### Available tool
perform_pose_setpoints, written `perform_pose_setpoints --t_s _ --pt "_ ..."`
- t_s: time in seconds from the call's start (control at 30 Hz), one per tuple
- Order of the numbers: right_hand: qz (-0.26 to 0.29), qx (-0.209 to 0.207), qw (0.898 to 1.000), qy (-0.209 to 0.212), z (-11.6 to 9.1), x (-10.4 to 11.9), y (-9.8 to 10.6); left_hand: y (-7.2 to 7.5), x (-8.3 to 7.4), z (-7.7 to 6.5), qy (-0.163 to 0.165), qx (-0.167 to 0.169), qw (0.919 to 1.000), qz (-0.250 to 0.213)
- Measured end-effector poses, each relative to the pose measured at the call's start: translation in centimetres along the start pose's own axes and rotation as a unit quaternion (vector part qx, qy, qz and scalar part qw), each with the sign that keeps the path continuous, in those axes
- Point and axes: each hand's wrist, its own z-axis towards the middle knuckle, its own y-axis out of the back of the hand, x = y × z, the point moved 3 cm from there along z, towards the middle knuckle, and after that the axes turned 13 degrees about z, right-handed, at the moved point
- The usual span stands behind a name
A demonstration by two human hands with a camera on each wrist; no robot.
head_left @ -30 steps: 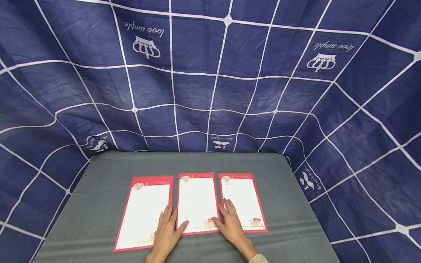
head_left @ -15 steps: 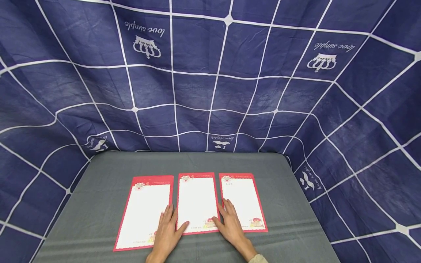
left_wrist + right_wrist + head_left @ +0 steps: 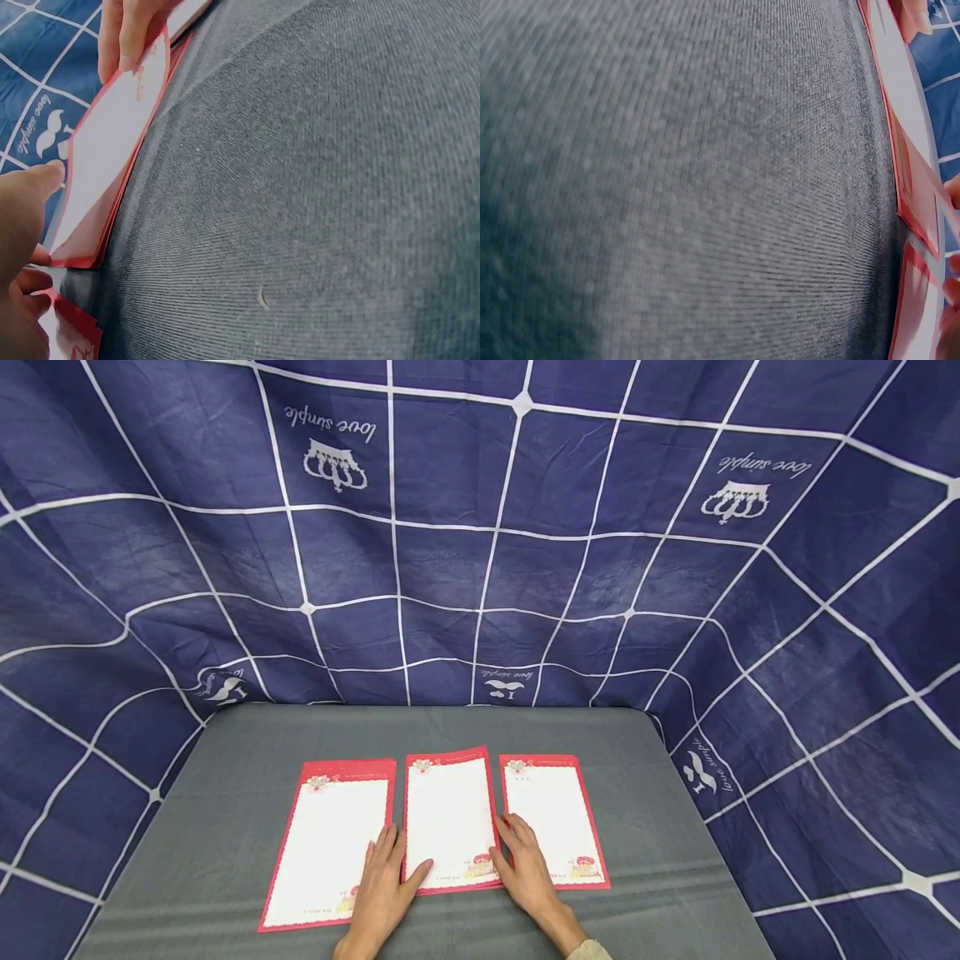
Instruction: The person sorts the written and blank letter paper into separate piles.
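Three red-bordered stacks of letter paper lie side by side: a left stack [image 3: 330, 843], a middle one [image 3: 450, 818] and a right one [image 3: 551, 818]. My left hand [image 3: 380, 889] rests across the gap between left and middle, fingers fairly straight, thumb over the middle sheet. At the middle stack's right edge, my right hand [image 3: 528, 872] pinches the top sheet. That sheet's right side is raised; in the left wrist view a gap shows between the lifted sheet [image 3: 105, 142] and the paper below. The right wrist view shows its raised corner by the right-hand fingers [image 3: 952, 292].
A grey cloth [image 3: 652, 860] covers the table. Blue curtain fabric with white grid lines [image 3: 442, 568] hangs behind it and along both sides. A small pale curved scrap [image 3: 262, 298] lies on the grey cloth in the left wrist view.
The middle stack's top sheet has risen on its right side, and its top right corner has shifted up. My right thumb and fingers have drawn in slightly at that edge. The left hand is nearly still.
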Motion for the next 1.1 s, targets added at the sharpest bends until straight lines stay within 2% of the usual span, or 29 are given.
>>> perform_pose_setpoints --t_s 0.27,0.5,0.73,0.97,1.1 --pt "0.015 -0.037 0.999 0.012 -0.02 0.42 0.09 0.04 -0.16 0.26 0.022 -0.026 0.9979 -0.056" --pt "0.089 -0.050 0.995 0.019 0.12 0.25 0.00 0.22 -0.18 0.32 0.052 -0.033 0.9922 -0.109" --pt "0.125 -0.051 0.991 -0.001 0.26 0.59 0.17 0.44 -0.27 0.62 0.074 -0.040 0.9882 -0.128" --pt "0.132 -0.065 0.989 0.019 0.42 0.66 0.21 0.59 -0.50 0.66 0.071 -0.039 0.9887 -0.127" --pt "0.170 -0.079 0.982 0.007 0.32 0.71 0.10 0.71 -0.54 0.52 0.075 -0.034 0.9851 -0.151"
